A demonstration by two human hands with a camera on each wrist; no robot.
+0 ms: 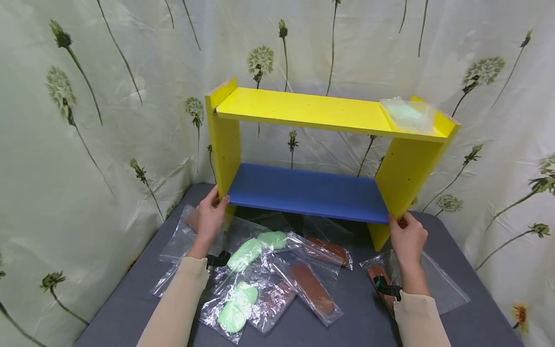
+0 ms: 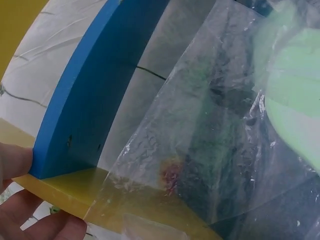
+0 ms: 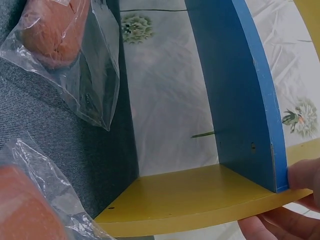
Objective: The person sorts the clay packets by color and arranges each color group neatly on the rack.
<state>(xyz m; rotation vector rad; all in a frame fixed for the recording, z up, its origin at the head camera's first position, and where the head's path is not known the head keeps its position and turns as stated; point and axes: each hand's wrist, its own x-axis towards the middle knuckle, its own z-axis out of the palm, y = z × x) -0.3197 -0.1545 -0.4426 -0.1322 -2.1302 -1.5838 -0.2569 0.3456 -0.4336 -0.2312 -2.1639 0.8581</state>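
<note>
Where the curtain (image 1: 130,58) hangs: behind everything and along both sides, pale and creased, printed with dandelions (image 1: 260,60).
Counter (image 1: 347,318): dark grey, below the curtain, strewn with plastic.
Shelf (image 1: 223,149): upright at the back of the counter, between the two hands; whether its feet bear on the counter, I cannot tell.
Top board (image 1: 299,107): yellow, like the side panels (image 1: 403,168).
Blue board (image 1: 308,193): lower, running from one side panel to the other.
Sleeves (image 1: 173,301): cream, one on each forearm.
Bags (image 1: 446,286): clear, scattered below and in front of the shelf, some overlapping; another lies on the right end of the top board, with something pale green inside.
Left hand (image 1: 209,219): gripping the left panel at the blue board's front corner, thumb in front, fingers round the outside.
Right hand (image 1: 409,236): clamped likewise on the right panel, well apart from the left.
Brown slabs (image 1: 312,287): bagged, at the middle and under the right forearm.
Green lumps (image 1: 237,306): bagged, left of the middle.
Straps (image 1: 218,259): black, one at each wrist.
</note>
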